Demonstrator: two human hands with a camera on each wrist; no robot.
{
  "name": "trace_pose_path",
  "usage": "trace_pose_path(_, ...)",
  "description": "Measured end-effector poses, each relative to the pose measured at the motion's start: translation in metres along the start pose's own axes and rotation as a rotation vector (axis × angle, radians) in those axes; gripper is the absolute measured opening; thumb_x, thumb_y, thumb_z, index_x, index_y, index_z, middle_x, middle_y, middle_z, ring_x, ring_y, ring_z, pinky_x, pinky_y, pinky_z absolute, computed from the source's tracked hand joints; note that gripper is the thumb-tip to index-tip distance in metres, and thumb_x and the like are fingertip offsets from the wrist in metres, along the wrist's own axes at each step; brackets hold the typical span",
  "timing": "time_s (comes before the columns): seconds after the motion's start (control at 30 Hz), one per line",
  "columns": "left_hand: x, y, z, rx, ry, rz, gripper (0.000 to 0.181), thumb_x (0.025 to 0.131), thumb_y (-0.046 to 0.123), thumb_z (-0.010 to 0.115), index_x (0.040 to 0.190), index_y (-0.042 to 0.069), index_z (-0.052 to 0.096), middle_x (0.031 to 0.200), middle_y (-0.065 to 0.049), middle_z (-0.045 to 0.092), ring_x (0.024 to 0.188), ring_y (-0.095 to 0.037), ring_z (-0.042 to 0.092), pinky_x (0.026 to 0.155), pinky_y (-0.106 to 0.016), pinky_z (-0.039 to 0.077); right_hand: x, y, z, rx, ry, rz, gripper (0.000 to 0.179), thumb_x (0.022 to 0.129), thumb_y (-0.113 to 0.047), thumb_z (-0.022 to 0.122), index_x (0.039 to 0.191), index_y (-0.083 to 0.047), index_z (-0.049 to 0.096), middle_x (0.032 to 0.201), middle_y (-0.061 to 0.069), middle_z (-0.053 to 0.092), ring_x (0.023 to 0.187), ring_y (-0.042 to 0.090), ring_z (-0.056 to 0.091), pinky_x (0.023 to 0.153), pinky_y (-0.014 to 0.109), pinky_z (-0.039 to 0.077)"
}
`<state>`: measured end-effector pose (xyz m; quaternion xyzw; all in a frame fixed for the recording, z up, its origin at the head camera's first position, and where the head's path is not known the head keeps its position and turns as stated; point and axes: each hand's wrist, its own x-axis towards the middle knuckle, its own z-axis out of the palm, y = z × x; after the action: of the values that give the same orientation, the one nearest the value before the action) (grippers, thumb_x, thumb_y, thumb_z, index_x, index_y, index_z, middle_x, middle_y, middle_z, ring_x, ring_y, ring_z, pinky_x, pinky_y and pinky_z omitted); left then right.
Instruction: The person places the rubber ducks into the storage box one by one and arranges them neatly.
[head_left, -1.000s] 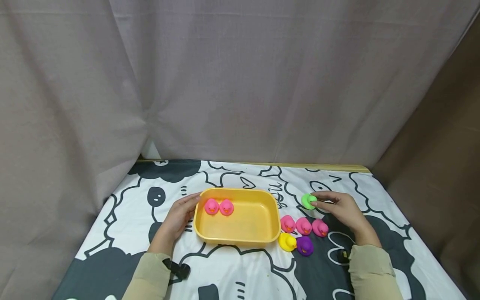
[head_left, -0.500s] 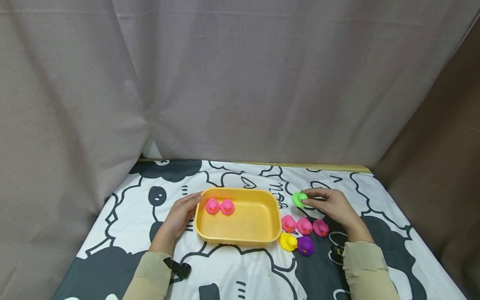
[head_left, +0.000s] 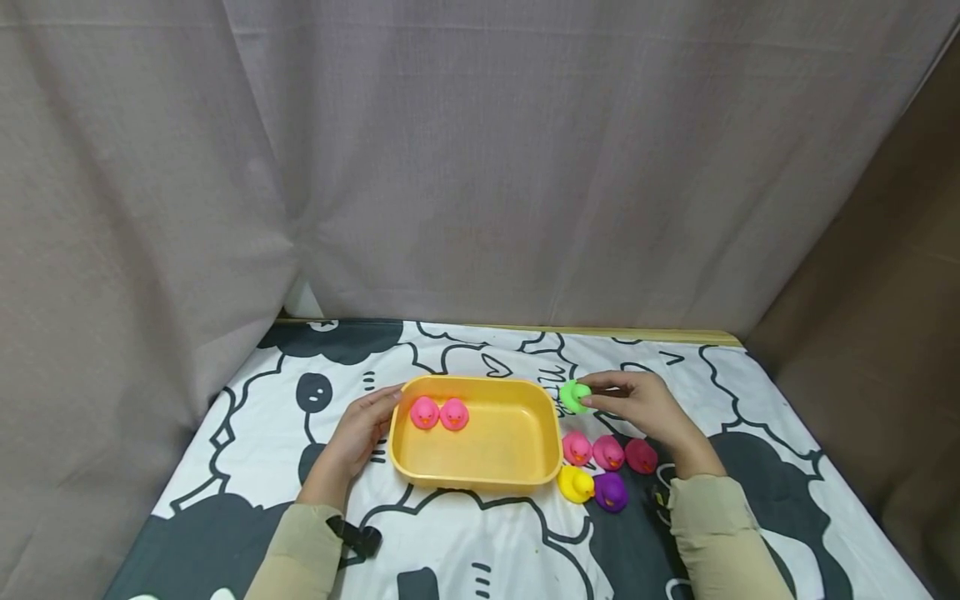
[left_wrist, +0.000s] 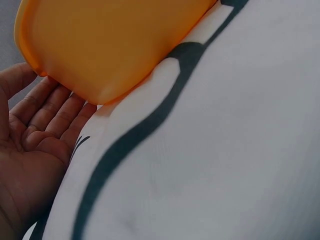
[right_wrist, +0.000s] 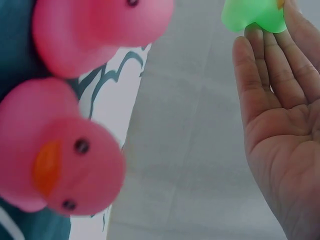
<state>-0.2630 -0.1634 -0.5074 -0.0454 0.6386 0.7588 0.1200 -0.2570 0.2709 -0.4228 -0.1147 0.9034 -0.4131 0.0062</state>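
My left hand (head_left: 362,437) holds the left end of a yellow plastic tray (head_left: 510,442). In the left wrist view its thumb and fingers meet the tray's rim and outer wall. Two pink rubber ducks (head_left: 439,413) sit side by side inside the tray, near its left end. Just off the tray's back right corner, my right hand (head_left: 645,408) pinches a green rubber duck (head_left: 575,397) between thumb and fingers. The right wrist view catches only the lower part of this green duck (right_wrist: 255,15), at the fingertips.
Right of the tray, three pink ducks (head_left: 608,452) stand in a row. In front of them are a yellow duck (head_left: 574,484) and a purple duck (head_left: 611,492). A black-and-white patterned cloth (head_left: 480,542) covers the table; grey curtains (head_left: 480,167) hang behind.
My right hand has carried the green duck leftward, toward the tray's back right corner. The left hand, the tray and the other ducks have stayed in place.
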Motion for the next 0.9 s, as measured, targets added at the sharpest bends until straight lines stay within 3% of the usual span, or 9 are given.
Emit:
trace_pose_path(0.33,0.001,-0.001,-0.001,0.003,-0.012,-0.005,0.045,0.096,0.039,0.067,0.133,0.014,0.066,0.137,-0.002,0.062,0.127,-0.019,0.058,0.104,-0.031,0.048,0.008,-0.016,0.010,0.017,-0.059,-0.030,0.038,0.082,-0.042,0.083,0.114,-0.023,0.077,0.111,-0.003,0.073,0.103,0.021,0.069,0.087,0.035,0.060)
trace_pose_path(0.6,0.003,-0.002,-0.002,0.012,-0.008,-0.012,0.046,0.095,0.041,0.067,0.133,0.014,0.066,0.138,-0.001,0.062,0.128,-0.018,0.057,0.106,-0.031,0.047,0.016,-0.027,0.029,0.051,-0.175,-0.061,0.032,0.081,-0.039,0.084,0.110,-0.026,0.078,0.107,-0.006,0.074,0.101,0.018,0.068,0.088,0.031,0.059)
trace_pose_path(0.9,0.003,-0.001,-0.001,0.016,-0.008,-0.006,0.047,0.095,0.041,0.067,0.134,0.014,0.066,0.138,-0.002,0.061,0.128,-0.018,0.057,0.105,-0.031,0.047,0.022,-0.040,0.038,0.013,-0.269,-0.121,0.030,0.083,-0.039,0.083,0.110,-0.027,0.078,0.107,-0.008,0.073,0.096,0.016,0.067,0.083,0.026,0.059)
